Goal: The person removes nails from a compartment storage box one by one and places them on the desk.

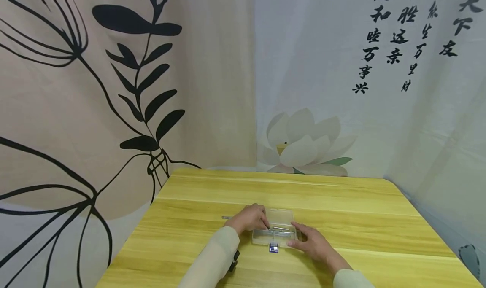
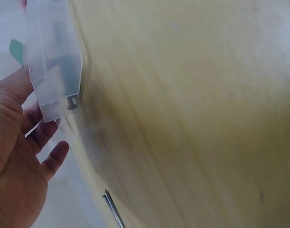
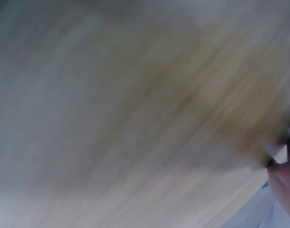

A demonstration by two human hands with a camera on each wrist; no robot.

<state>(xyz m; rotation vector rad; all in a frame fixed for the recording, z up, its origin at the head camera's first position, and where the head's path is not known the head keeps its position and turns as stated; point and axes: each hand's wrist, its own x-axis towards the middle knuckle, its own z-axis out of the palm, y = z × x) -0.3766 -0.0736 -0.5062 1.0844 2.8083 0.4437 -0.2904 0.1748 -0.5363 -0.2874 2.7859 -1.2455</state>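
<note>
A clear plastic box (image 1: 262,238) lies on the table with its lid (image 1: 280,216) raised at the back. Slim metal pieces (image 1: 282,230) show inside it. My left hand (image 1: 248,218) reaches over the box's left part, fingers pointing down into it; the fingertips are hidden. In the left wrist view, the box's cloudy end wall (image 2: 54,61) covers the thumb and some fingers. My right hand (image 1: 313,240) grips the box's right end, thumb at the front and fingers behind. The right wrist view is blurred, with only part of a hand (image 3: 284,183) at its edge.
A thin metal rod (image 1: 226,217) lies on the wooden table (image 1: 360,220) left of my left hand. A small blue-purple piece (image 1: 273,247) sits at the box's front. Something black (image 1: 234,261) is at the left sleeve. A printed curtain (image 1: 212,77) hangs behind the table.
</note>
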